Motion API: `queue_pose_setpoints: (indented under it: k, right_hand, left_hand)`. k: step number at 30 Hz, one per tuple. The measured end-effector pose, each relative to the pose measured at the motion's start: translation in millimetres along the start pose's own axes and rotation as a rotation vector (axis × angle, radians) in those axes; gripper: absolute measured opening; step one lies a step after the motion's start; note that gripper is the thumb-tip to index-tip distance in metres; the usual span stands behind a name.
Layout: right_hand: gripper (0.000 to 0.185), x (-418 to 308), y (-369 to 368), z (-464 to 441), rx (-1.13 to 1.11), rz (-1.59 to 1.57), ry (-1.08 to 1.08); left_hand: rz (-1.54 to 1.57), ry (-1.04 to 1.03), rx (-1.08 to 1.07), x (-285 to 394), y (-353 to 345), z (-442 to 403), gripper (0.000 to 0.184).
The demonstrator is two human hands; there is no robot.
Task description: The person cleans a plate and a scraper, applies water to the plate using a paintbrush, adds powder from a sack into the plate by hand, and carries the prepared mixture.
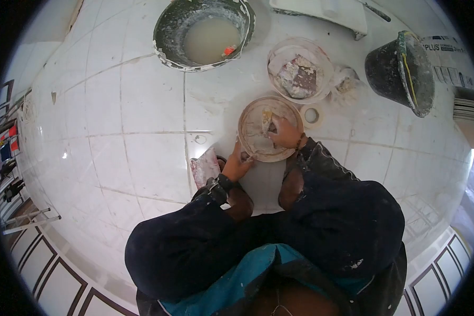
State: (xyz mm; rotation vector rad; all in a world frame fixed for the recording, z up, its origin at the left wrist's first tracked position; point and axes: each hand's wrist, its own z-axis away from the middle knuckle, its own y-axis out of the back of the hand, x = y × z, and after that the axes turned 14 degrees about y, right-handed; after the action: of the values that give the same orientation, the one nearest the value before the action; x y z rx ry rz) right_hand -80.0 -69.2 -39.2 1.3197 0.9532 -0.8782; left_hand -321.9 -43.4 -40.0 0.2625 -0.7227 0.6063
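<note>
In front of my feet on the tiled floor is a round, shallow tub [246, 113], its inside smeared with pale brown residue. My left hand [237, 164] is closed on its near left rim. Over the tub's inside, my right hand [285, 132] is closed around a small tool [267, 117] with a yellowish, caked end; it resembles a scraper, but its exact kind is too blurred to tell. A roll of tape [304, 122] lies just right of the tub. By my left foot is a stained, reddish-white packet [205, 167].
A dark bucket [166, 39] with cloudy water stands at the far side. Beyond the tub sits a whitish basin [273, 60] holding a caked packet, beside a plastic bag [345, 87]. A black bucket [384, 68] lies tilted at right, near a white tray [326, 11].
</note>
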Motion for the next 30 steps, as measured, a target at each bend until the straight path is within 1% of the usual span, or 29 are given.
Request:
queue_pose_setpoints:
  k: [1, 2, 3, 4, 5, 6, 7, 8, 9, 11, 12, 13, 14, 15, 16, 17, 18, 19, 20, 21, 22, 23, 24, 25, 26, 27, 28, 29, 30]
  right_hand:
    - [0.040, 1, 2, -1, 0.001, 0.001, 0.002]
    - [0.040, 3, 6, -2, -0.056, -0.012, 0.007]
    - [0.041, 5, 9, -2, -0.113, -0.026, 0.010]
    - [0.041, 8, 7, -2, -0.112, -0.025, 0.004]
    - [0.042, 10, 1, -3, 0.022, 0.009, -0.074]
    - [0.044, 12, -2, -3, 0.155, 0.045, -0.149]
    - [0.044, 11, -1, -3, 0.153, 0.045, -0.149]
    - [0.045, 9, 0, -2, 0.000, 0.048, -0.149]
    - [0.047, 6, 2, -2, -0.150, 0.052, -0.148]
    - [0.048, -12, 5, 2, -0.144, 0.070, -0.113]
    - [0.049, -17, 7, 4, -0.147, 0.084, -0.076]
    - [0.049, -11, 7, 6, -0.148, 0.087, -0.075]
    - [0.056, -2, 6, 10, -0.094, 0.122, -0.083]
    - [0.062, -7, 9, 8, -0.041, 0.156, -0.090]
    - [0.062, -13, 12, 6, -0.043, 0.157, -0.090]
    - [0.065, -19, 16, 4, -0.238, 0.141, -0.133]
    - [0.068, -28, 20, 3, -0.429, 0.123, -0.180]
    - [0.068, -24, 16, 8, -0.423, 0.124, -0.187]
    - [0.067, -14, 10, 12, -0.273, 0.091, -0.177]
    - [0.066, -15, 8, 12, -0.129, 0.055, -0.161]
    - [0.066, -15, 10, 13, -0.132, 0.058, -0.153]
    - [0.062, -15, 13, 15, -0.136, 0.075, -0.107]
    - [0.058, -18, 12, 13, -0.136, 0.088, -0.061]
    - [0.058, -19, 13, 11, -0.138, 0.086, -0.059]
    - [0.050, -19, 13, 9, 0.055, 0.168, -0.015]
    - [0.041, -20, 13, 7, 0.248, 0.248, 0.031]
    - [0.041, -25, 14, 3, 0.247, 0.244, 0.032]
    - [0.041, -30, 17, -2, 0.299, 0.152, -0.100]
    - [0.041, -32, 19, -5, 0.349, 0.062, -0.230]
  left_hand:
    - [-0.047, 0.026, 0.006, 1, 2, 0, 0.081]
    - [-0.047, 0.022, 0.004, 2, 4, -1, 0.081]
    - [-0.103, 0.041, 0.035, 5, 6, -2, 0.078]
    - [-0.158, 0.064, 0.066, 8, 8, -1, 0.075]
    - [-0.156, 0.067, 0.060, 11, 11, -1, 0.075]
    - [-0.229, 0.073, 0.133, 19, 16, -3, 0.070]
    - [-0.303, 0.079, 0.209, 24, 23, -6, 0.065]
    - [-0.250, -0.040, 0.316, 6, 30, -19, 0.052]
    - [-0.250, -0.042, 0.317, 3, 41, -25, 0.052]
    - [-0.303, -0.042, 0.288, 3, 56, -35, 0.049]
    - [-0.235, -0.006, 0.224, 29, 58, -27, 0.043]
    - [-0.233, -0.008, 0.223, 43, 61, -24, 0.043]
    - [-0.347, 0.021, 0.233, 52, 66, -24, 0.041]
    - [-0.460, 0.049, 0.243, 60, 69, -26, 0.039]
    - [-0.487, -0.020, 0.246, 66, 71, -30, 0.037]
    - [-0.488, -0.019, 0.244, 68, 73, -33, 0.037]
    - [-0.523, -0.085, 0.285, 70, 73, -35, 0.035]
    - [-0.556, -0.154, 0.324, 73, 73, -38, 0.034]
    - [-0.554, -0.160, 0.323, 74, 73, -43, 0.034]
    - [-0.471, -0.142, 0.286, 74, 73, -47, 0.036]
    - [-0.392, -0.125, 0.253, 74, 75, -50, 0.039]
    - [-0.394, -0.127, 0.259, 73, 77, -51, 0.039]
    - [-0.473, -0.195, 0.315, 73, 77, -51, 0.048]
    - [-0.544, -0.260, 0.367, 71, 73, -50, 0.059]
    - [-0.545, -0.258, 0.370, 68, 69, -47, 0.059]
    - [-0.522, -0.248, 0.455, 65, 63, -40, 0.069]
    - [-0.500, -0.237, 0.537, 60, 57, -32, 0.080]
    - [-0.502, -0.234, 0.537, 52, 48, -23, 0.080]
    - [-0.426, -0.164, 0.529, 43, 37, -12, 0.083]
